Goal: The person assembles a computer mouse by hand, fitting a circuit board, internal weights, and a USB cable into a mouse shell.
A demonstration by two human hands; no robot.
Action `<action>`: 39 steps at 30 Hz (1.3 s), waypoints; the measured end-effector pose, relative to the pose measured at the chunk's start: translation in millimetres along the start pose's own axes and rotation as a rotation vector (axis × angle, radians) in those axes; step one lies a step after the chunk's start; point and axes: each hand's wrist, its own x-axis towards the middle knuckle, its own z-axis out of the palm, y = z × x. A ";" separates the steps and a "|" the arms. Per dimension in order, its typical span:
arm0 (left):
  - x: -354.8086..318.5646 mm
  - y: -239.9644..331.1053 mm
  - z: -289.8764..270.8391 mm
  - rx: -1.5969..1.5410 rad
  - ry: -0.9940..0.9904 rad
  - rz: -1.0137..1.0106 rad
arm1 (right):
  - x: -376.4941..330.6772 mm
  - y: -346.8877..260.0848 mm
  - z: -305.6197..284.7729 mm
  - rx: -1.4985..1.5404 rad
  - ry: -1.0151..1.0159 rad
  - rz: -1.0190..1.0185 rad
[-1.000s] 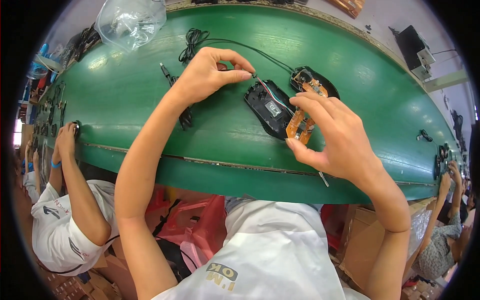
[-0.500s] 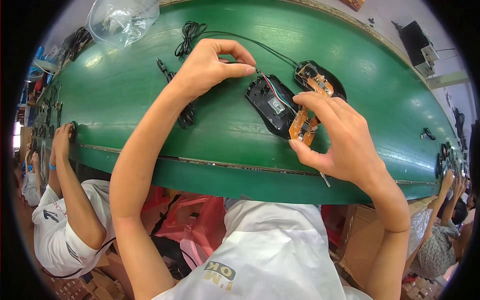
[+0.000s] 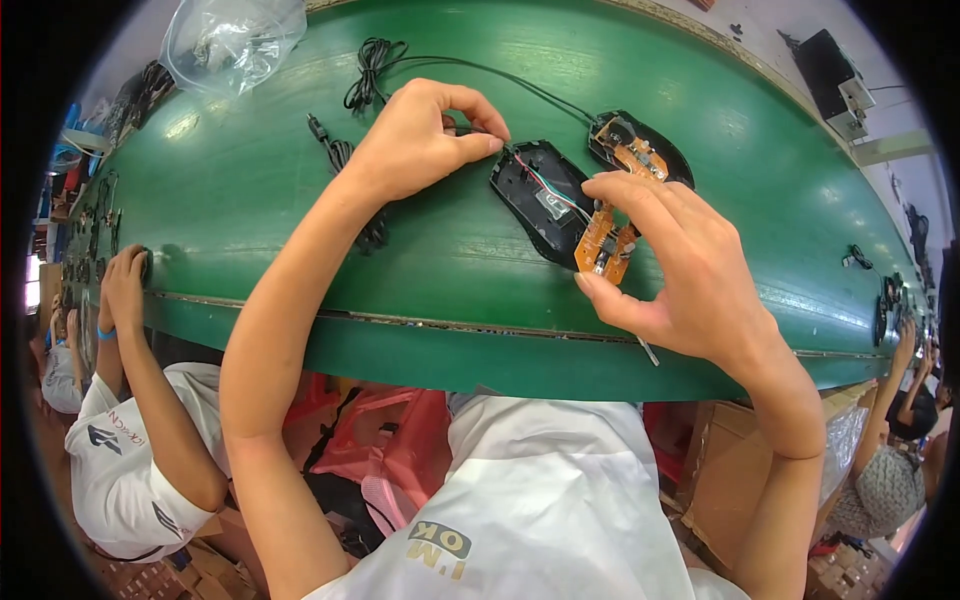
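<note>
Between thumb and index finger, my left hand [image 3: 437, 137] pinches the black cable at the front end of an open computer mouse shell [image 3: 540, 215]. Thin coloured wires [image 3: 540, 180] run from there across the shell. They lead to an orange circuit board [image 3: 600, 252], whose edges my right hand [image 3: 672, 262] grips between thumb and fingers. The board is tilted over the shell's near right edge. Just beyond my right hand rests a second open mouse [image 3: 640, 150] with its own orange board, its cable running back to the left.
The bench has a green surface [image 3: 440, 295]. Bundled black cables [image 3: 375, 70] and a coiled cable [image 3: 340, 155] lie left of the mice. A clear plastic bag [image 3: 232, 45] sits at the far left. Co-workers' hands [image 3: 124, 290] are at the left, others at the right.
My left hand has brought the cable down onto the shell's front end, and the coloured wires now lie lower and slacker. My right hand keeps hold of the circuit board.
</note>
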 end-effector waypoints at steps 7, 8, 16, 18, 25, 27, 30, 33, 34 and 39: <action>1.6 1.7 4.7 0.181 0.051 0.243 | 6.6 -2.9 -9.5 0.032 -0.007 0.019; 2.1 0.6 4.3 0.248 0.056 0.362 | 8.4 -2.7 -12.1 0.038 -0.012 0.021; -0.6 -5.5 6.7 0.524 0.102 0.624 | 12.9 2.3 -20.0 0.180 -0.075 0.197; 0.9 -4.1 5.0 0.531 0.069 0.625 | 13.0 3.2 -21.0 0.210 -0.062 0.199; -3.0 -0.2 4.9 0.605 0.042 0.604 | 34.8 18.2 -31.5 0.293 -0.103 0.279; -2.2 1.9 6.7 0.690 0.061 0.632 | 40.4 22.4 -29.0 0.332 -0.058 0.280; -1.6 3.0 10.5 0.775 0.082 0.660 | 42.7 22.9 -29.4 0.369 -0.014 0.279; -0.7 -4.9 21.3 0.836 0.229 0.759 | 40.5 17.7 -33.6 0.371 -0.098 0.327; -0.1 -5.8 22.9 0.855 0.277 0.793 | 40.0 17.1 -34.3 0.372 -0.125 0.343; 4.2 -7.9 26.6 0.816 0.277 0.846 | 30.5 24.7 -27.5 0.707 -0.130 0.410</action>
